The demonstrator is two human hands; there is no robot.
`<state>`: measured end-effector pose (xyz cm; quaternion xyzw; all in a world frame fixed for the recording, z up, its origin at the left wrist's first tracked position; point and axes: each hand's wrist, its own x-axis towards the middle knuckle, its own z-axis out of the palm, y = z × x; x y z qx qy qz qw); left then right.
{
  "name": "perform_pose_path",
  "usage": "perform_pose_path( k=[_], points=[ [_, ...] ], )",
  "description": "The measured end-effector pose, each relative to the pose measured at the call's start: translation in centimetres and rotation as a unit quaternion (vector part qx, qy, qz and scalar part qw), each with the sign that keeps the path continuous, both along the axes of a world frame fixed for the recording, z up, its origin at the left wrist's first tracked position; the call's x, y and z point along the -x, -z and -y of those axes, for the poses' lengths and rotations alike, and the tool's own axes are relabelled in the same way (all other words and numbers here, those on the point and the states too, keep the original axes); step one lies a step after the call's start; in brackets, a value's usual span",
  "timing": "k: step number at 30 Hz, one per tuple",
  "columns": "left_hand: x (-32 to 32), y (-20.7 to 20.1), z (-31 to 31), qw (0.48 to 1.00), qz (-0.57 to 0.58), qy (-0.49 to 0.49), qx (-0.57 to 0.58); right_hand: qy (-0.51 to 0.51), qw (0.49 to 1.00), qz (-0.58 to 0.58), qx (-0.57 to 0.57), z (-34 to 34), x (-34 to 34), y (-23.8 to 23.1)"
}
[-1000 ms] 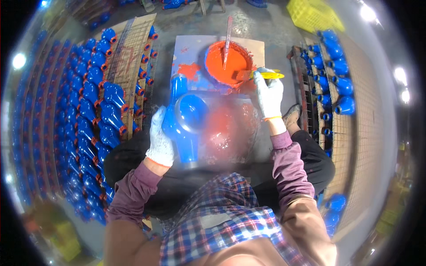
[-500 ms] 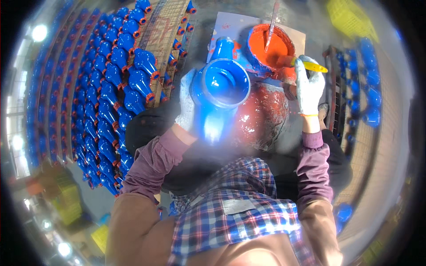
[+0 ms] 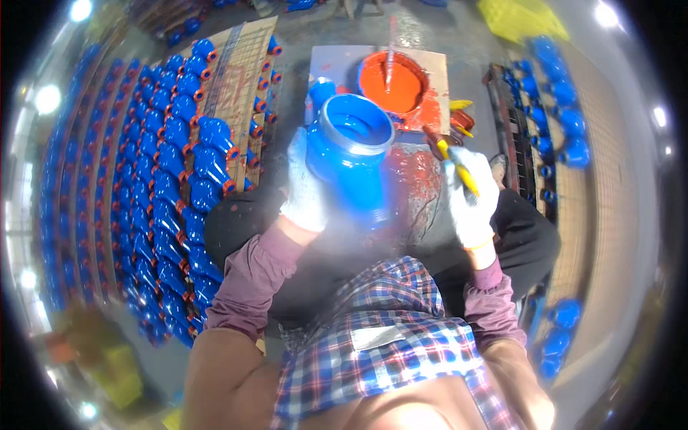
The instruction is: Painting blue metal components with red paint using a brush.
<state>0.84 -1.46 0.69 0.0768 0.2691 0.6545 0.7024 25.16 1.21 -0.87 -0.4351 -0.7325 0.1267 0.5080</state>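
Observation:
A glossy blue hollow metal fitting (image 3: 351, 175) is tilted with its wide round mouth up and facing away from me. My left hand (image 3: 304, 190), in a white glove, grips its left side; most of those fingers are hidden behind it. My gloved right hand (image 3: 473, 208) is closed around the yellow handle of a paintbrush (image 3: 464, 174). The brush head, dark with red paint, points up and left, apart from the fitting. Beyond them stands a round tub of orange-red paint (image 3: 401, 79) with a stick in it. A red-smeared stand (image 3: 421, 179) shows beneath the fitting.
The tub rests on a paint-spattered board (image 3: 433, 68), with another blue piece (image 3: 322, 92) at its left. Yellow-handled tools (image 3: 462, 118) lie at its right edge. Racks of blue fittings with red ends (image 3: 168, 161) fill the left; more blue fittings (image 3: 570, 122) line the right.
My right hand has brought the brush from beside the tub's rim toward me and to the left, its head turning upward. The left hand still holds the fitting. The view has shifted.

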Motion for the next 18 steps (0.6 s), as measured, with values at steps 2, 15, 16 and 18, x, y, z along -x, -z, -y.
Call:
perform_pose_path(
  k=[2, 15, 16, 18],
  points=[
    [-0.5, 0.2, 0.1, 0.999, 0.020, 0.010, -0.024, -0.017, 1.000, 0.016, -0.005, 1.9, -0.2, -0.4],
    [-2.7, 1.7, 0.2, 0.972, 0.115, 0.144, -0.146, -0.078, 0.976, 0.167, -0.113, 4.1, 1.6, -0.8],
    [-2.6, 1.8, 0.2, 0.973, 0.108, 0.142, -0.148, -0.090, 0.978, 0.153, -0.111, 4.3, 1.9, -0.7],
    [-2.5, 1.9, 0.0, 0.993, 0.066, 0.083, -0.054, -0.151, 0.988, -0.010, 0.019, 4.8, 2.8, -0.3]
  ],
)
